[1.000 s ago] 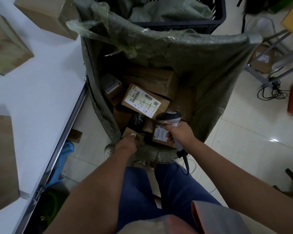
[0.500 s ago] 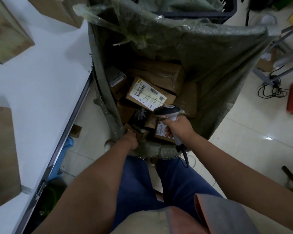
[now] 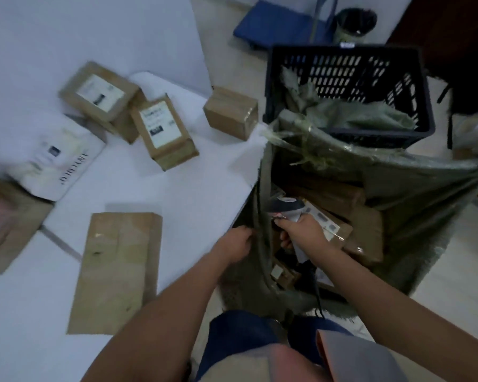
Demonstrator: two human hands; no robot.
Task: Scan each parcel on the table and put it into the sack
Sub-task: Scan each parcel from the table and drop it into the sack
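Several parcels waited unscanned on the white surface (image 3: 177, 205): a flat brown mailer (image 3: 116, 271) nearest, a white pouch (image 3: 58, 161), and three small cartons behind, one (image 3: 164, 133) labelled face-up. By my judgement, about half the work was left. The left hand (image 3: 236, 244), fingers curled, appeared to pinch the sack (image 3: 414, 205) at its near edge. The sack already held many boxes. The right hand (image 3: 305, 232) gripped the scanner (image 3: 286, 208) above them.

On the table (image 3: 204, 194): 4 brown boxes (image 3: 98, 95), 1 flat brown parcel (image 3: 116, 271), 1 brown envelope (image 3: 9, 224), 1 white mailer (image 3: 58, 161). Also 1 sack (image 3: 414, 194) holding several boxes, uncountable, plus 1 crate (image 3: 348, 67), 1 scanner (image 3: 287, 208), 2 hands (image 3: 236, 248).
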